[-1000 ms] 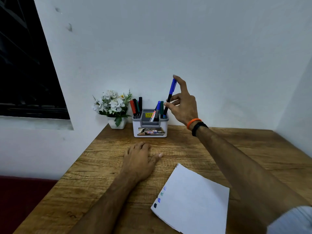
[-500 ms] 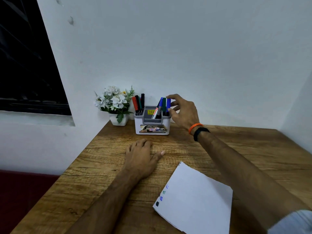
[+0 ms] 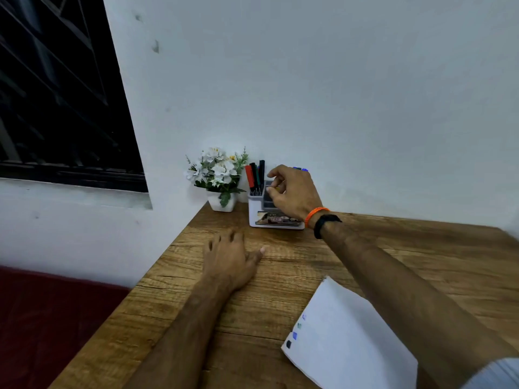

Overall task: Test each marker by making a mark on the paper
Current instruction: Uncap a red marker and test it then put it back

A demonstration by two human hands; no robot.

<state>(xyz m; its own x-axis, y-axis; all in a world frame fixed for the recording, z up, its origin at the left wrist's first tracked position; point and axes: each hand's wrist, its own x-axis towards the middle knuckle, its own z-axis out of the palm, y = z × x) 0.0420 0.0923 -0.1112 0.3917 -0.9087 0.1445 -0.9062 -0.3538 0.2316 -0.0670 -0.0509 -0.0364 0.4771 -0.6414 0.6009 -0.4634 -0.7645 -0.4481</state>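
So far, four small colour marks sit on the white paper sheet (image 3: 348,332) at five o'clock on the wooden surface (image 3: 421,262). Right hand (image 3: 295,192) curls over the white-and-grey marker holder (image 3: 276,220) at twelve, grip hidden; red, green and black markers (image 3: 255,176) look untested. Left hand (image 3: 230,259) rests flat, empty.

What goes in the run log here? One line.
right hand: over marker holder | left hand: flat on desk | paper: four marks
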